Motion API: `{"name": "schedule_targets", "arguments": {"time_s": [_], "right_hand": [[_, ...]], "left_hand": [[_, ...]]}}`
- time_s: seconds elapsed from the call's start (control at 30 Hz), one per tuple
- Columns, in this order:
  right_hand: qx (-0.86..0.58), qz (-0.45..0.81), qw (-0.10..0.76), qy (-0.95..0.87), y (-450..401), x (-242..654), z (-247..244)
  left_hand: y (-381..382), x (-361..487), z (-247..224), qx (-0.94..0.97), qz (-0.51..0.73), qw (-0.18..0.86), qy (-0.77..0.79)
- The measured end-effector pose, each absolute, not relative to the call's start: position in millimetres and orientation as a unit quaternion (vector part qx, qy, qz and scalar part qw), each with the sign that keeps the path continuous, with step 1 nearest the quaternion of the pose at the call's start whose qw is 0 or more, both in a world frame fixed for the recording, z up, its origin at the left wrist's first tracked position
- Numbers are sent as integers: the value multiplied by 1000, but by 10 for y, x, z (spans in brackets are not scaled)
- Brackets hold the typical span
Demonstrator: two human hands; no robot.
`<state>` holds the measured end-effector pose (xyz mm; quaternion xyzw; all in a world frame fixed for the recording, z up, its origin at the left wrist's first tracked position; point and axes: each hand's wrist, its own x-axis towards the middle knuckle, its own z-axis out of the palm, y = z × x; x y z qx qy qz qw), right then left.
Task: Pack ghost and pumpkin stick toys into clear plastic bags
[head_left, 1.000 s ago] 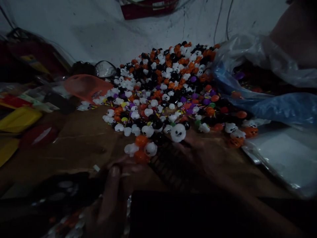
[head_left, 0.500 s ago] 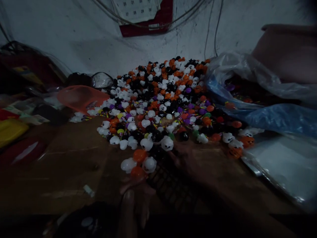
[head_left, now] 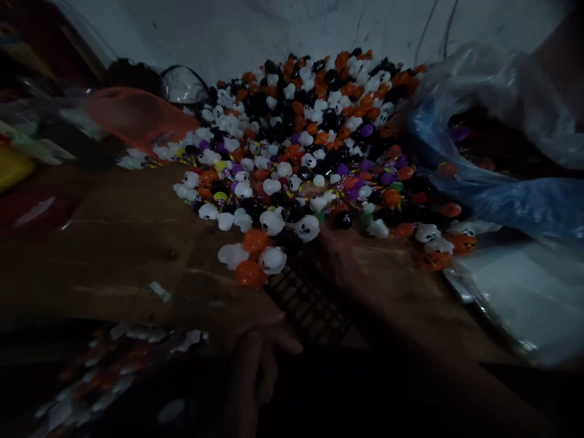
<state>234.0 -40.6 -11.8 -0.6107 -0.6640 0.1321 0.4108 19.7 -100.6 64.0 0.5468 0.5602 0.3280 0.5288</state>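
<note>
In the dim head view, my left hand (head_left: 262, 356) is over the table's near edge, fingers apart, with nothing seen in it. Just beyond it lies a cluster of two orange balls (head_left: 250, 275) and two white skull-faced balls (head_left: 272, 260). My right hand (head_left: 335, 258) reaches to the front of the pile, close to a white skull ball (head_left: 306, 228) and a black ball (head_left: 291, 242); its fingers are lost in shadow. Between the hands lies a dark grid-like rack (head_left: 310, 304). Behind is a large heap of small Halloween figures (head_left: 314, 115) in white, black, orange and purple.
A clear and blue plastic bag (head_left: 511, 201) stands at the right, above a stack of clear plastic sleeves (head_left: 515, 292). An orange mesh-like bag (head_left: 137, 118) lies left of the heap. Below the table edge, more figures (head_left: 118, 365) show at lower left.
My left hand has drawn back from the orange and white cluster, which stays on the table. The view has tipped downward, showing figures below the edge. My right hand remains by the heap's front.
</note>
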Motion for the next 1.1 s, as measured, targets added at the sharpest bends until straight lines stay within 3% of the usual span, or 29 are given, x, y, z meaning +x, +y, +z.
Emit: {"name": "schedule_targets", "arguments": {"time_s": [0.3, 0.47, 0.6, 0.77, 0.9, 1.0, 1.1], "right_hand": [[-626, 160, 386, -658, -417, 2417, -57], [-641, 184, 410, -622, -904, 2375, 307], [-598, 277, 371, -654, -1298, 2102, 424], [-563, 251, 470, -632, -1338, 1771, 224], [-583, 331, 460, -582, -1247, 1887, 274], [-577, 456, 442, -514, -1215, 2149, 378], [-509, 590, 458, -428, -1211, 2368, 373]], "left_hand": [[-1169, 326, 341, 582, 229, 575, 528], [-1148, 322, 231, 526, 248, 628, 518], [-1143, 385, 237, 503, 234, 637, 535], [-1115, 481, 230, 593, 250, 589, 489], [-1083, 504, 279, 611, 221, 595, 473], [-1052, 410, 270, 651, 199, 533, 503], [-962, 248, 107, 771, 224, 316, 505]]}}
